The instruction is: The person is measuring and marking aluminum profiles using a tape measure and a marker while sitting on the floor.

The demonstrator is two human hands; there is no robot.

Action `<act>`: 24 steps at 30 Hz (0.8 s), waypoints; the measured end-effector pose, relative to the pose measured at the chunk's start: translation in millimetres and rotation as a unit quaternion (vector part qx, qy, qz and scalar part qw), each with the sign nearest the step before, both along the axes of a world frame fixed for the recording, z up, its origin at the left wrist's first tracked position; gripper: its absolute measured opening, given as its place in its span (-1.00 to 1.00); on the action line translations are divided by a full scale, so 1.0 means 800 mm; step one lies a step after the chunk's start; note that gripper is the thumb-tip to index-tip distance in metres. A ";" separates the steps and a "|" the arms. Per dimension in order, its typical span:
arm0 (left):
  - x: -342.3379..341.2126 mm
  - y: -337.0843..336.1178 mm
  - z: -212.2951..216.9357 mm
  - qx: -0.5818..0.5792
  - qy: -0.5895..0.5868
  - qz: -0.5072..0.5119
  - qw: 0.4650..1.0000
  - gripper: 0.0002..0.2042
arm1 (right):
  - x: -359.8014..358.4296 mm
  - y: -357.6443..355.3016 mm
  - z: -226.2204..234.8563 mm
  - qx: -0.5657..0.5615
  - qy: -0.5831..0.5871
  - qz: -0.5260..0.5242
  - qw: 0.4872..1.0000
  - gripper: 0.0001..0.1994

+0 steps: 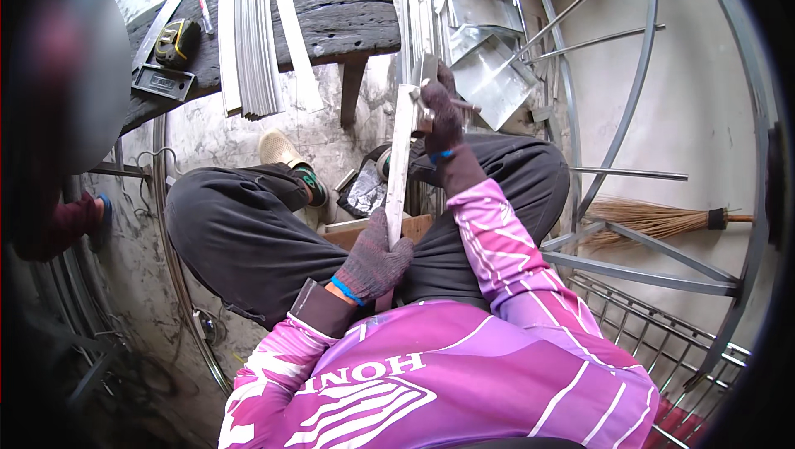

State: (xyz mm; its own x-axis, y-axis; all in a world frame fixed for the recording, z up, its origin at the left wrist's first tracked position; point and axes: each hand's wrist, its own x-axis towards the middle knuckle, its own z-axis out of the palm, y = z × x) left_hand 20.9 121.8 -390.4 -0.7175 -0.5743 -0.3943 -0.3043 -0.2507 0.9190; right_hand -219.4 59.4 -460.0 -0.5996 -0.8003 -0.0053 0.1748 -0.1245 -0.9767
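Observation:
A long pale metal strip (399, 171) runs upright between my knees. My left hand (379, 260), in a dark knitted glove, is closed round its near end close to my lap. Farther up, my right hand (443, 113), in a dark glove too, is closed on a grey metal clamp-like tool (426, 68) set against the strip's far end. Its exact kind is partly hidden by my fingers. A wooden piece (418, 229) lies below the strip, between my legs.
A worn dark wooden bench (339, 2) carries stacked pale strips (252, 35), a tape measure (176, 43), a pen (204, 10) and a small dark frame-shaped item (164, 82). Bent sheet metal (489, 76) lies ahead right. Curved metal bars, a straw broom (654, 217) and a wire rack (662, 333) stand right.

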 end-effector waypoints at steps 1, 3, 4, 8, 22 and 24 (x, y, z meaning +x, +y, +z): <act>-0.005 0.000 0.001 0.015 0.011 0.002 1.000 -0.60 | -0.017 -0.008 0.004 -0.010 -0.003 0.007 1.000 -0.42; -0.008 -0.002 0.009 0.035 0.019 0.013 0.999 -0.59 | -0.021 -0.024 0.013 -0.030 -0.022 0.012 0.999 -0.41; -0.010 -0.002 0.011 0.056 0.027 0.022 0.998 -0.59 | -0.022 -0.029 0.017 -0.047 -0.041 0.013 0.998 -0.41; -0.009 0.007 -0.004 -0.019 0.062 0.034 0.997 -0.55 | -0.021 -0.019 0.006 -0.079 -0.075 0.003 0.994 -0.45; -0.009 0.001 -0.006 0.001 0.007 0.010 1.000 -0.62 | -0.024 -0.021 0.006 -0.098 -0.015 -0.008 0.995 -0.58; -0.013 0.004 -0.003 0.001 0.017 0.008 1.000 -0.63 | -0.041 -0.010 -0.018 -0.062 0.034 -0.022 0.997 -0.58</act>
